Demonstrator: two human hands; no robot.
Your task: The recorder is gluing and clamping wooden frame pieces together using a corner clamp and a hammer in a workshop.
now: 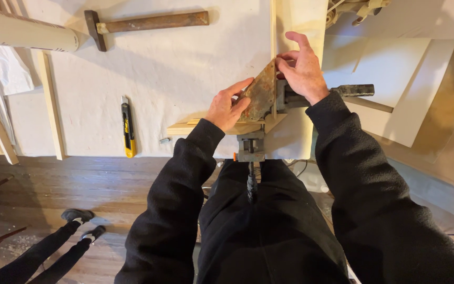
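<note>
we see a rusty, mottled triangular metal plate (261, 94) standing in a grey corner clamp (269, 118) at the near edge of a white, rough-textured worktable (174, 68), with pale wooden strips (206, 126) laid flat under it. our left hand (228, 108) pinches the plate's lower left edge, thumb along its face. our right hand (303, 71) curls over the clamp's upper jaw, fingers bent, index raised. both black sleeves reach forward. a yellow utility knife (127, 129) and a rusted hammer (143, 23) lie well apart on the table.
</note>
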